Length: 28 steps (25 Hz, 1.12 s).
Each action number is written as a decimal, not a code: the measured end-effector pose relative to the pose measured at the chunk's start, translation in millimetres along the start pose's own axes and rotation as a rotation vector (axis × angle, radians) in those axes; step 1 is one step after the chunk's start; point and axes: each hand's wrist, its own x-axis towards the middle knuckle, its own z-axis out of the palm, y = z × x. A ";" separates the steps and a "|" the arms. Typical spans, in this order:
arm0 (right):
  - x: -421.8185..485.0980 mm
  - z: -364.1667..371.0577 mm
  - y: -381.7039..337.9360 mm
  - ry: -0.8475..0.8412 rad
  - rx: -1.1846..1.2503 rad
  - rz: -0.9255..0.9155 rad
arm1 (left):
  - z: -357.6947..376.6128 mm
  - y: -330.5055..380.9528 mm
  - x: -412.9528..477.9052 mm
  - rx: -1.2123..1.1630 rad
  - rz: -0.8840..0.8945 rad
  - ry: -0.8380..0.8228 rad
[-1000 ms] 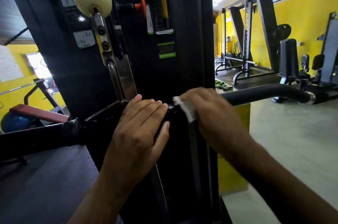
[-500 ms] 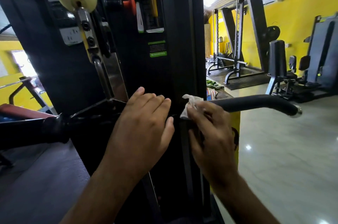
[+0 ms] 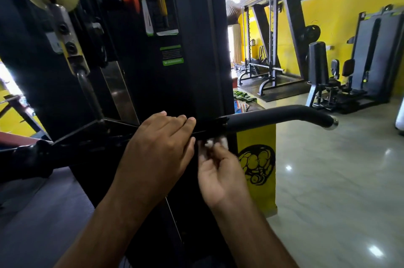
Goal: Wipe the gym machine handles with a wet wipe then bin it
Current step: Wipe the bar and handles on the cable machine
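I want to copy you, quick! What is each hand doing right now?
Left hand: open, flat fingers resting on the machine bar.
Right hand: closed, pinching the wet wipe just under the bar.

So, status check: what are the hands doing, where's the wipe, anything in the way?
Left hand flat on bar. Right hand pinches wipe, just under bar by handle's inner end. Nothing blocks handle.

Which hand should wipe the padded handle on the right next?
Right. The right hand pinches the wipe just under the near end of the handle; the left hand lies flat on the bar, holding nothing.
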 end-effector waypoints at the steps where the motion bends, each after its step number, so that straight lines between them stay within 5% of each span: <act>1: 3.2 1.1 -2.3 0.006 0.016 -0.002 | 0.4 0.0 -1.3 0.001 0.005 0.010; 5: 2.6 4.2 -2.3 -0.068 0.018 0.075 | 0.9 2.0 -1.4 -0.023 0.003 0.050; 9: 2.7 6.6 -16.4 -0.042 0.058 -0.097 | 0.3 4.7 -1.1 -0.047 -0.005 0.061; 11: -1.0 -5.0 -12.2 0.029 -0.261 -0.329 | -0.8 5.2 -2.7 -0.071 -0.008 0.060; 13: -7.8 -23.3 0.4 0.031 -0.709 -0.773 | -1.5 4.9 -4.4 -0.083 -0.007 0.062; 15: -8.6 -39.9 2.8 -0.253 -1.096 -1.250 | -2.0 4.1 -5.6 -0.090 -0.001 0.060; 18: 1.1 -41.0 -18.2 -0.537 -1.468 -1.590 | -3.9 2.3 -5.8 -0.099 0.020 0.035; 21: -4.9 -32.0 -32.0 -0.394 -1.576 -1.676 | -2.0 4.5 -4.8 -0.122 0.011 0.060; 24: -7.0 -25.7 -48.2 -0.424 -1.772 -1.721 | -1.4 5.6 -5.9 -0.148 0.005 0.082; 27: -9.0 -11.1 -70.2 -0.204 -1.771 -1.633 | -2.5 7.9 -10.0 -0.158 -0.003 0.101; 28: -11.7 -8.6 -72.8 -0.246 -1.812 -1.610 | -2.6 9.1 -10.5 -0.155 -0.006 0.108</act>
